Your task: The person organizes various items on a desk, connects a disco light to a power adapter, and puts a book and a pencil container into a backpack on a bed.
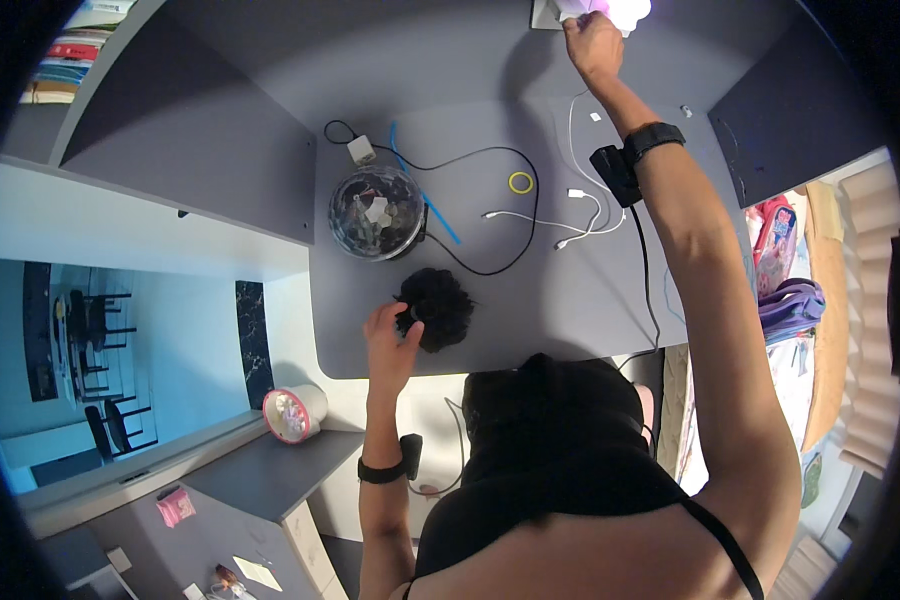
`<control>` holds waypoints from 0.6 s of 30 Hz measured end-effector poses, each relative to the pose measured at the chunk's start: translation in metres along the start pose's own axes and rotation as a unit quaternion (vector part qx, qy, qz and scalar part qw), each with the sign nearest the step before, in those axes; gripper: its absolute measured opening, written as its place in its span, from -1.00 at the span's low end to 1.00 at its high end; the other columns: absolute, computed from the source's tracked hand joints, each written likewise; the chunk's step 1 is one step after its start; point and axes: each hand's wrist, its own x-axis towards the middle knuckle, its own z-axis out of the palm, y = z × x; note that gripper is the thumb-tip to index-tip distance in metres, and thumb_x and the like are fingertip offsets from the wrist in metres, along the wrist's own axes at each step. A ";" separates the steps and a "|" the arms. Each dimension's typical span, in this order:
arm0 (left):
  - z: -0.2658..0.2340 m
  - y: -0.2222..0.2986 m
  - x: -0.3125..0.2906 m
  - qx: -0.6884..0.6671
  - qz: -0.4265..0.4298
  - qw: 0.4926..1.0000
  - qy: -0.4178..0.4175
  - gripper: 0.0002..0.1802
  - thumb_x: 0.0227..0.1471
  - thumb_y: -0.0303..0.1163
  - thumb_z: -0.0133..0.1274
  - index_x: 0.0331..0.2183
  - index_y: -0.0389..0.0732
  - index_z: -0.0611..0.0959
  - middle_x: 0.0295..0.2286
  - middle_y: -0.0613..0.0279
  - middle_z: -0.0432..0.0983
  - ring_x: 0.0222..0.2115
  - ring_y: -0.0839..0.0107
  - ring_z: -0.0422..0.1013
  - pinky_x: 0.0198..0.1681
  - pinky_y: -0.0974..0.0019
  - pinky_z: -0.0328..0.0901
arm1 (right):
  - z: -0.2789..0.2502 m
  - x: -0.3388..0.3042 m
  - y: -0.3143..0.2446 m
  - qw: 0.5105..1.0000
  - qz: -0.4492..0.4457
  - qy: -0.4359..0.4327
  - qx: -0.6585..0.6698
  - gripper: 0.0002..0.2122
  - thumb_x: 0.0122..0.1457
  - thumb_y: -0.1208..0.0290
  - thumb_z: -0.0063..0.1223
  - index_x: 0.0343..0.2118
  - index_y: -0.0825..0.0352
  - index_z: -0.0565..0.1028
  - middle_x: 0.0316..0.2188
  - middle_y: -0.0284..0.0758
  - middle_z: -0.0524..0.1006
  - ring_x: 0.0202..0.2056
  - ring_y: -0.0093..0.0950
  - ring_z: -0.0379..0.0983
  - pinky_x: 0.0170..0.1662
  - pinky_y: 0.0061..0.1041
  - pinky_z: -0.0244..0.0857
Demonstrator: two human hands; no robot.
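Observation:
At the left front of the grey desk (580,310), my left hand (390,345) has its thumb and fingers closed on the near left edge of a black ruffled scrunchie (440,308), which lies on the desktop. My right arm stretches far forward to the back wall. There, my right hand (595,48) has its fingers closed at the lower edge of a glowing white-pink lamp (628,14), partly cut off by the top of the view. A white plate (545,14) shows beside the lamp.
A clear dome-shaped container (376,213) stands left on the desk, near a white plug adapter (361,150) with a black cable. A blue strip (437,215), a yellow ring (520,182) and white cables (595,212) lie about. Side panels (195,130) flank the desk.

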 end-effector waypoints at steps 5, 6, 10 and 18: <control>-0.018 -0.004 0.012 -0.032 -0.074 0.996 -0.023 -0.67 -0.11 -0.41 0.10 -0.23 -0.27 0.50 -0.25 0.06 0.43 -0.26 0.24 0.35 -0.18 0.29 0.23 | -0.017 -0.023 0.007 0.996 -0.017 -0.078 0.047 -0.69 -0.06 0.18 0.09 -0.50 0.41 0.52 -0.52 -0.09 0.51 -0.39 -0.15 0.47 -0.29 -0.29 0.32; -0.027 0.001 0.018 -0.047 -0.105 0.993 -0.032 -0.69 -0.09 -0.42 0.10 -0.23 -0.28 0.51 -0.27 0.08 0.44 -0.28 0.29 0.37 -0.22 0.33 0.26 | -0.022 -0.035 0.021 0.992 -0.030 -0.111 0.057 -0.71 -0.08 0.20 0.13 -0.53 0.41 0.51 -0.53 -0.08 0.50 -0.40 -0.13 0.46 -0.32 -0.26 0.32; -0.068 -0.004 0.065 -0.146 -0.057 0.986 0.057 -0.75 -0.04 -0.47 0.05 -0.24 -0.28 0.52 -0.33 0.18 0.48 -0.33 0.46 0.39 -0.29 0.45 0.28 | -0.060 -0.084 0.082 0.895 -0.059 -0.433 -0.088 -0.73 -0.08 0.21 0.16 -0.59 0.38 0.51 -0.57 -0.07 0.48 -0.49 -0.15 0.43 -0.42 -0.28 0.29; -0.089 -0.018 0.255 -0.097 -0.033 0.972 -0.210 -0.67 0.02 -0.35 -0.01 -0.15 -0.26 0.48 -0.24 0.11 0.47 -0.22 0.34 0.39 -0.12 0.33 0.25 | -0.099 -0.182 0.160 0.881 -0.050 -0.417 -0.219 -0.79 -0.11 0.33 0.10 -0.35 0.19 0.47 -0.30 -0.25 0.47 -0.15 -0.20 0.34 -0.11 -0.12 0.17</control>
